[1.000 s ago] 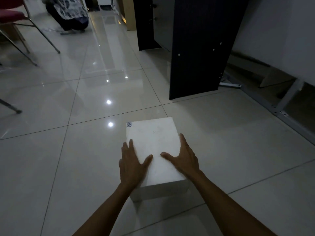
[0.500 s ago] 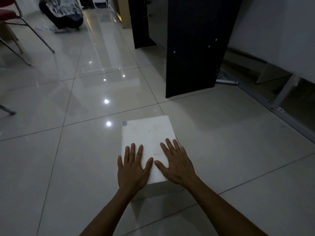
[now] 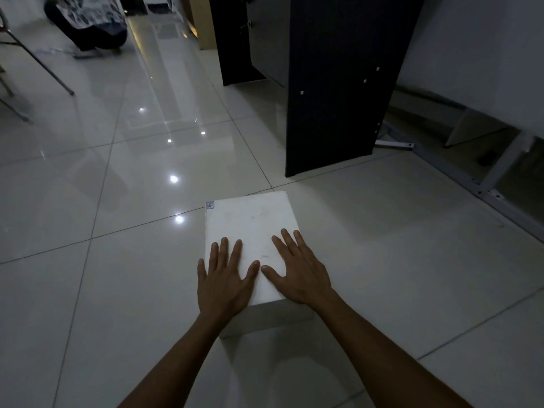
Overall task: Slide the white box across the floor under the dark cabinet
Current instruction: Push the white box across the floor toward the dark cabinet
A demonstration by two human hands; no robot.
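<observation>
A white box [image 3: 250, 225] lies on the glossy tiled floor [image 3: 117, 290], with a small sticker at its far left corner. My left hand [image 3: 225, 279] rests flat on the near left part of its top, fingers spread. On the near right part my right hand [image 3: 297, 269] lies flat too, thumbs almost touching. The dark cabinet [image 3: 338, 83] stands just beyond the box and slightly to the right; its side panel reaches the floor a short gap from the box's far edge.
A person crouches at the far left [image 3: 91, 22]. Metal chair legs [image 3: 44, 63] stand at the left edge. A grey metal frame [image 3: 482, 189] runs along the floor on the right below a white wall panel. A wooden panel [image 3: 203, 22] stands behind the cabinet.
My hands went from clasping the box's sides to lying flat on its top. The box has slid forward, and its gap to the dark cabinet is smaller.
</observation>
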